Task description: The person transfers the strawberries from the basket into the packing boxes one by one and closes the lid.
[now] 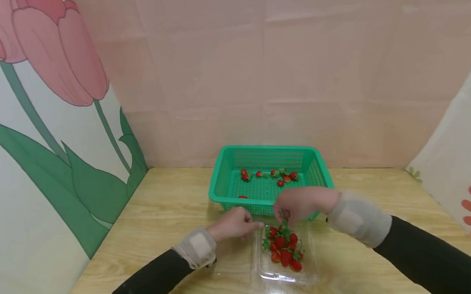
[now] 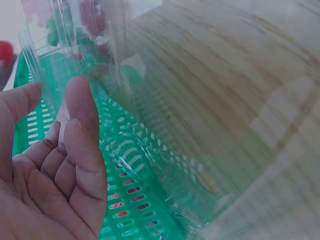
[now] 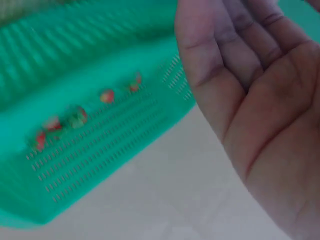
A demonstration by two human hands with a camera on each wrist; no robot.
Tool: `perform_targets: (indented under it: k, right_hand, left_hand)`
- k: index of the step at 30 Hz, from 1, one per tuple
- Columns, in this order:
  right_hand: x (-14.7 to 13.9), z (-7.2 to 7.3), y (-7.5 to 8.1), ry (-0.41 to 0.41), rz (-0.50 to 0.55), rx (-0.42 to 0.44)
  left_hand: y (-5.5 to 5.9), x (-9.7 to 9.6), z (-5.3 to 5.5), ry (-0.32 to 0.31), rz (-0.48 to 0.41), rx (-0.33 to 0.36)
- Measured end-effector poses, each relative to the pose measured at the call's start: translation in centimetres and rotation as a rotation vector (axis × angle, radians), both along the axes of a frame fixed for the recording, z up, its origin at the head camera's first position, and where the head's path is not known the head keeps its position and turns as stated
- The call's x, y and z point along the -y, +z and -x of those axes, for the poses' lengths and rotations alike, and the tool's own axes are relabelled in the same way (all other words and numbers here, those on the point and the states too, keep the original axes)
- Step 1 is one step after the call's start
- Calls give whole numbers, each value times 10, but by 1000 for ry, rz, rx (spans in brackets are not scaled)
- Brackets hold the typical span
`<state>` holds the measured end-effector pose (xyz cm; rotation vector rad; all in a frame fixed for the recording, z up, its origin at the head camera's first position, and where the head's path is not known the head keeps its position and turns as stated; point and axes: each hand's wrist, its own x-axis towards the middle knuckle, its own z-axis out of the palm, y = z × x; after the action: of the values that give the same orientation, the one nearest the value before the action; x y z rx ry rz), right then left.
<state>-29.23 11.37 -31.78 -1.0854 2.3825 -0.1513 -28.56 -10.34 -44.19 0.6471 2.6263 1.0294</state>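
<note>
Several red strawberries with green leaves [image 1: 285, 257] lie heaped in a clear plastic box [image 1: 269, 275]. My right hand [image 1: 298, 203] hangs over the box's far end, fingertips pinching a strawberry by its green stem [image 1: 284, 220]; the fingertips run out of the right wrist view, where the palm [image 3: 275, 110] shows. At the box's left rim is my left hand [image 1: 235, 223], its extended fingertip right at the corner. In the left wrist view, the thumb and loosely bent fingers [image 2: 82, 145] stand apart with nothing between them, beside the clear plastic [image 2: 185, 100].
A green plastic basket [image 1: 216, 185] stands behind the box, against the pink backdrop [image 1: 278, 78]. More strawberries [image 1: 245, 175] are scattered on its floor. The box's transparent lid [image 1: 232, 263] spreads left on the wooden table [image 1: 170, 205]. A tulip-printed sheet [image 1: 58, 47] borders the left side.
</note>
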Motion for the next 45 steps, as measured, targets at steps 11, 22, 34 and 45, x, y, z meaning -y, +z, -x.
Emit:
perform_targets:
  k: [11,22,34,45]
  right_hand:
    - [-3,-12,-52,28,16,-232]
    - [2,-15,-77,16,-33,-465]
    - [3,-16,-80,28,-44,-521]
    - [-2,-24,-62,-5,35,-410]
  left_hand:
    - [0,1,-1,3,19,-18]
    - [-1,0,-1,7,10,-15]
    - [-1,1,-1,-2,1,-16]
    - [2,-1,-4,0,17,-10]
